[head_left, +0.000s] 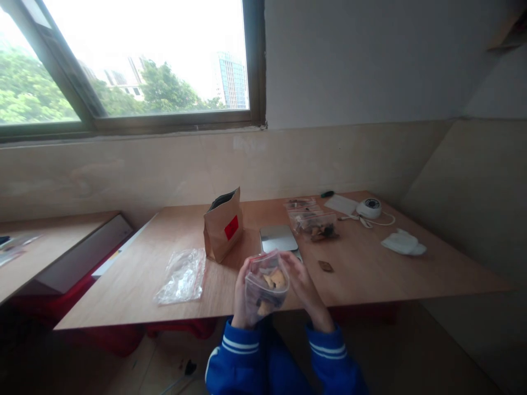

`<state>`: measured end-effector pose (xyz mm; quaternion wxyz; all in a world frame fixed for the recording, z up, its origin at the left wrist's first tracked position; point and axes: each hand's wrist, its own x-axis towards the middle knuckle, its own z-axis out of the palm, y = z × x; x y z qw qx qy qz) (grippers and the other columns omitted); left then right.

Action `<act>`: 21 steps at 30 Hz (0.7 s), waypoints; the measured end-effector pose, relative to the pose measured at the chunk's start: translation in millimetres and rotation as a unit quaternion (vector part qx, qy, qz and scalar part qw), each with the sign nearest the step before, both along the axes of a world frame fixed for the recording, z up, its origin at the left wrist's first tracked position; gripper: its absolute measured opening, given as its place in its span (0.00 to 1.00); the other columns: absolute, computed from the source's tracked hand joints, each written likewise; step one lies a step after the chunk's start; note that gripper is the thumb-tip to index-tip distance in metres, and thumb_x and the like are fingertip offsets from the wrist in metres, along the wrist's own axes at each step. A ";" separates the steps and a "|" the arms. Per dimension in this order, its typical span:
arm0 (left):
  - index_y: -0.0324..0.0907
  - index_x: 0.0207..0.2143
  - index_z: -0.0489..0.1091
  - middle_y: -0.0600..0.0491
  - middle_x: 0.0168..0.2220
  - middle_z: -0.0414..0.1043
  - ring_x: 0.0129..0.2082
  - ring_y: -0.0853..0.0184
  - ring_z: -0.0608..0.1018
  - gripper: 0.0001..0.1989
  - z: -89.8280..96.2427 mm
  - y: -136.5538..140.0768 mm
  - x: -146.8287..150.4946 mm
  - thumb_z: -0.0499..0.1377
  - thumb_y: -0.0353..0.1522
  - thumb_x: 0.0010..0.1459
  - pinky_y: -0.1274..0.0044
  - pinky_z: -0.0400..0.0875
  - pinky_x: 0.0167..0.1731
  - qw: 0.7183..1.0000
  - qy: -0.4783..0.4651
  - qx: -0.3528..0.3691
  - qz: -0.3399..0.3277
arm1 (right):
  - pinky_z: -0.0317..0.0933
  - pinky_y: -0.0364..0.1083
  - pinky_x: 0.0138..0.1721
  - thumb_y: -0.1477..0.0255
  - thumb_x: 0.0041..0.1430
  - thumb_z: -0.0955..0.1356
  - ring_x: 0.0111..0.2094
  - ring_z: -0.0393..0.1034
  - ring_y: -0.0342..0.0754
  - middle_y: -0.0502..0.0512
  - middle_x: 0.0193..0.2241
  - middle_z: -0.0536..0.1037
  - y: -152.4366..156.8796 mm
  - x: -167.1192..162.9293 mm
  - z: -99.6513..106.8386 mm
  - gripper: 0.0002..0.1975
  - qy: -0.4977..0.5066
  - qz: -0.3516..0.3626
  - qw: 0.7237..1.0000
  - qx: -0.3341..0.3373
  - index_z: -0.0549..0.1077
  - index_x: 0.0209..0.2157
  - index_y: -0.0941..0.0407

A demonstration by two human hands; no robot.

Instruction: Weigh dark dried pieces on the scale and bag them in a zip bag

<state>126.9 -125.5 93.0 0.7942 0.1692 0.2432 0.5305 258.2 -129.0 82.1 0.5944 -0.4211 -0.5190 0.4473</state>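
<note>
Between my two hands, over the table's front edge, is a clear zip bag [267,291] with tan and dark dried pieces inside. My left hand [242,291] is closed on the bag's left side. At its upper right, my right hand [300,277] grips the rim. Just beyond the bag lies a flat scale with a silver plate [279,239], partly hidden by my hands. A brown paper pouch [222,230] with a red label stands upright behind my left hand, its top open. To the left lie flat clear zip bags [184,277].
Several filled zip bags [315,224] lie behind the scale on the wooden table [370,274]. Nearby are a small brown square [325,266], a white dome camera [369,208] with a cable, a crumpled white plastic bag [403,243] and a dark green object [327,194].
</note>
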 end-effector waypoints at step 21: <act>0.41 0.33 0.72 0.55 0.26 0.74 0.25 0.69 0.75 0.18 -7.8 7.6 -12.5 0.63 0.46 0.50 0.80 0.68 0.25 0.883 0.392 0.171 0.194 | 0.66 0.44 0.22 0.51 0.54 0.67 0.24 0.72 0.48 0.53 0.26 0.78 -14.7 18.2 -2.8 0.21 0.069 -0.179 0.980 -0.058 0.69 0.39 0.54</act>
